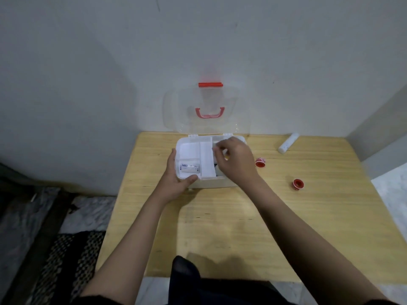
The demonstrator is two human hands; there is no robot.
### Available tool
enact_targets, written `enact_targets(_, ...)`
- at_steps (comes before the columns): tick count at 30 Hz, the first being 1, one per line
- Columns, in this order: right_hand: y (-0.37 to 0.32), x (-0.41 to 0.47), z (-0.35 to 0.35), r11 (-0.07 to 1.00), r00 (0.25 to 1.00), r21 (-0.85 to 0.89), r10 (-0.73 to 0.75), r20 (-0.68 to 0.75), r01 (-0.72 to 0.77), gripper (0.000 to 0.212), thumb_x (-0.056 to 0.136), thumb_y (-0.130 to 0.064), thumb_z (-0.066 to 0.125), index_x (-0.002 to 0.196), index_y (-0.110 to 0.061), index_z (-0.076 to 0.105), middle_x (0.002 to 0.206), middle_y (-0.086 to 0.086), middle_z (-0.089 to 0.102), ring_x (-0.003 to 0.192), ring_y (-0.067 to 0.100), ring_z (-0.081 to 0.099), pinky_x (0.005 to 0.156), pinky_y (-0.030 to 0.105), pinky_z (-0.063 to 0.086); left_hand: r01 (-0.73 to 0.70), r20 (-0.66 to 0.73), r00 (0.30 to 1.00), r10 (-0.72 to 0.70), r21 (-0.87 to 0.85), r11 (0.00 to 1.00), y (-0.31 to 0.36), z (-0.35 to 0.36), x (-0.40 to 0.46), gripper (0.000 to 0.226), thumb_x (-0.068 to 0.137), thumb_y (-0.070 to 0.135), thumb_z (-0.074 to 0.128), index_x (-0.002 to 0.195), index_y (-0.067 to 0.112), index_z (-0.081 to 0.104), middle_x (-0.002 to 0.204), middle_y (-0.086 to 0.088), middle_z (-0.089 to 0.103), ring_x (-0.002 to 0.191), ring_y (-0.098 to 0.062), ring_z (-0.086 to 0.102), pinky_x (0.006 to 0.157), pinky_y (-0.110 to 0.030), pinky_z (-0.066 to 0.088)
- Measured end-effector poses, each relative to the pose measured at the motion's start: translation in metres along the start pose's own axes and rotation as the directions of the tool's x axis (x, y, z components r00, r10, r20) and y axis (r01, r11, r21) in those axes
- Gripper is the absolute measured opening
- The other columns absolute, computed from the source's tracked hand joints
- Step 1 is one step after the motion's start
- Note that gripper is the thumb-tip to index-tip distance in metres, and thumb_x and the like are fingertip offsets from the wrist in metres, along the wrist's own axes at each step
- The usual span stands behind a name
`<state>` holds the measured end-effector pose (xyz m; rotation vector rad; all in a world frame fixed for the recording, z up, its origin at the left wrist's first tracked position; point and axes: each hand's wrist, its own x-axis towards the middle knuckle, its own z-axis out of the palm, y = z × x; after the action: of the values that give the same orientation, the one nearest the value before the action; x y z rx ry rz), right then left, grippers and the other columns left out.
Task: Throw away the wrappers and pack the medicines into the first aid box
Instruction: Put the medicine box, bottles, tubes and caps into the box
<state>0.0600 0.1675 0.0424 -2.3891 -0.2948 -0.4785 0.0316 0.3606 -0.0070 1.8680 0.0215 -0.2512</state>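
Steadying the box [220, 182] with our left hand [177, 180], fingers wrapped round its corner, so our right hand [236, 160], fingertips pinched on something unclear, can pack beneath them.

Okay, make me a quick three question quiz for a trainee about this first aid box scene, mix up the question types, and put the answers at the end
1. True or false: the clear lid of the first aid box is closed.
2. Multiple choice: where is the left hand? A) gripping the box's near left corner B) holding the white tube C) resting flat on the wooden table
3. How many small red tape rolls lie on the table right of the box?

Key:
1. False; it stands open against the wall.
2. A.
3. Two: one close to the right hand, one further right.
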Motion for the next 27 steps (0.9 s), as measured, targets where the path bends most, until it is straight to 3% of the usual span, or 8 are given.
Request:
enact_targets(3,0.054,-0.020,-0.031,0.983,0.982,-0.058,0.169,-0.088,-0.174,0.018,0.085,-0.019,0.061,0.096,-0.008,0.069,0.090,0.010,0.067,0.077,0.024,0.062,0.069,0.035,0.051,0.008,-0.011,1.000,-0.008,0.001,1.000,-0.001,0.002,-0.001,0.101,0.080,0.026,0.073,0.151,0.030,0.001,0.148,0.013,0.028,0.130,-0.004,0.037,0.105,-0.024,0.034)
enact_targets(5,0.095,-0.036,-0.049,0.899,0.935,-0.262,0.352,-0.046,-0.351,0.031,0.084,-0.025,0.062,0.112,-0.011,0.063,0.106,0.016,0.063,0.092,0.034,0.061,0.078,0.042,0.050,0.004,-0.025,1.000,-0.004,0.004,1.000,-0.001,0.004,0.000,0.099,0.081,0.025,0.072,0.151,0.030,0.002,0.146,0.016,0.029,0.127,-0.001,0.038,0.104,-0.023,0.036)
enact_targets(9,0.148,-0.065,-0.070,0.538,0.641,-0.658,0.760,0.108,-0.527,0.049,0.084,-0.035,0.058,0.129,-0.020,0.042,0.128,0.017,0.040,0.113,0.038,0.045,0.091,0.045,0.042,0.011,-0.055,0.998,-0.012,-0.018,1.000,-0.001,0.007,0.000,0.097,0.081,0.023,0.071,0.151,0.031,0.005,0.148,0.016,0.027,0.129,-0.004,0.038,0.103,-0.025,0.037)
enact_targets(11,0.161,-0.073,-0.072,0.514,0.583,-0.628,0.804,0.117,-0.584,0.043,0.087,-0.034,0.052,0.126,-0.018,0.042,0.128,0.017,0.038,0.115,0.037,0.042,0.091,0.046,0.042,0.018,-0.059,0.998,-0.020,-0.028,0.999,-0.001,0.006,0.001,0.098,0.080,0.025,0.074,0.151,0.032,0.006,0.150,0.014,0.026,0.131,-0.006,0.037,0.108,-0.032,0.036)
enact_targets(14,0.171,-0.074,-0.066,0.656,0.667,-0.420,0.731,0.144,-0.627,0.041,0.088,-0.024,0.054,0.127,-0.012,0.047,0.125,0.019,0.042,0.114,0.038,0.043,0.088,0.047,0.044,0.054,-0.047,0.997,-0.055,-0.023,0.998,-0.002,0.004,0.001,0.109,0.066,0.047,0.076,0.149,0.039,0.007,0.147,0.016,0.030,0.132,-0.006,0.039,0.109,-0.038,0.036)
enact_targets(18,0.165,-0.065,-0.051,0.817,0.790,-0.273,0.568,0.231,-0.507,0.051,0.083,-0.024,0.064,0.130,-0.013,0.047,0.122,0.016,0.051,0.112,0.035,0.048,0.084,0.043,0.047,0.082,-0.040,0.996,-0.082,-0.001,0.997,-0.002,0.003,0.002,0.113,0.059,0.058,0.075,0.147,0.045,0.007,0.148,0.018,0.029,0.134,-0.009,0.037,0.110,-0.044,0.036)
enact_targets(23,0.159,-0.045,-0.030,0.883,0.847,-0.233,0.462,0.265,-0.408,0.064,0.079,-0.035,0.068,0.135,-0.023,0.039,0.116,0.010,0.051,0.101,0.028,0.055,0.078,0.040,0.048,0.089,-0.037,0.995,-0.089,0.009,0.996,0.003,0.004,-0.001,0.112,0.060,0.056,0.075,0.148,0.041,0.008,0.138,0.035,0.030,0.134,-0.007,0.036,0.111,-0.045,0.035)
enact_targets(27,0.161,-0.032,-0.018,0.891,0.875,-0.233,0.438,0.205,-0.390,0.047,0.084,-0.041,0.061,0.127,-0.025,0.051,0.108,0.011,0.053,0.092,0.030,0.059,0.074,0.040,0.051,0.101,-0.034,0.994,-0.101,0.003,0.995,0.006,0.004,-0.002,0.112,0.061,0.055,0.076,0.149,0.041,0.007,0.143,0.027,0.030,0.135,-0.006,0.036,0.111,-0.044,0.035)
